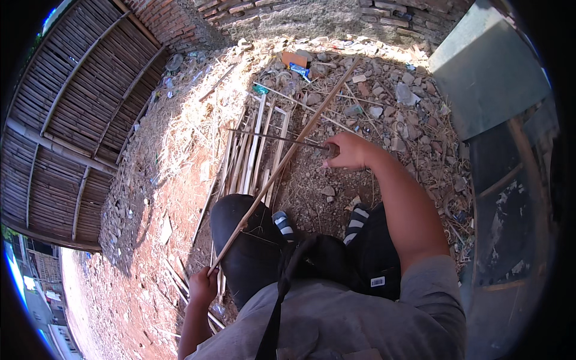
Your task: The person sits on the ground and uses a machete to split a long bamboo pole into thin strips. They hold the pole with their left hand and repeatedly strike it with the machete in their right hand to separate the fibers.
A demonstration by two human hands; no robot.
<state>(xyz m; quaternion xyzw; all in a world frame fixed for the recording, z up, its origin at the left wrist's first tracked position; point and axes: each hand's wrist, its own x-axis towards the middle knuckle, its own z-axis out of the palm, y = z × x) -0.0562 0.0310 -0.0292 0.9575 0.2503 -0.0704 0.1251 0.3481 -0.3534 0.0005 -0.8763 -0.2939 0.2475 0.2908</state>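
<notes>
A long bamboo stick [287, 159] slants from my left side, across my bent left knee, up to the far rubble. My left hand [204, 284] is closed around its near end. My right hand [348, 151] grips the brownish end of a long, thin, dark blade-like tool [270, 137], held nearly level. The tool crosses the stick just left of my right hand; whether the two touch I cannot tell. Below them lies a bundle of pale bamboo strips [255, 147] on the ground. The exact kind of the tool is hard to make out.
A slatted bamboo wall [78, 78] rises at the left, a brick wall [336, 24] at the back. Rubble [390, 114] covers the ground at the right, near a grey-green panel [489, 72]. A blue wrapper [299, 70] lies far ahead. More strips [180, 279] lie beside my left hand.
</notes>
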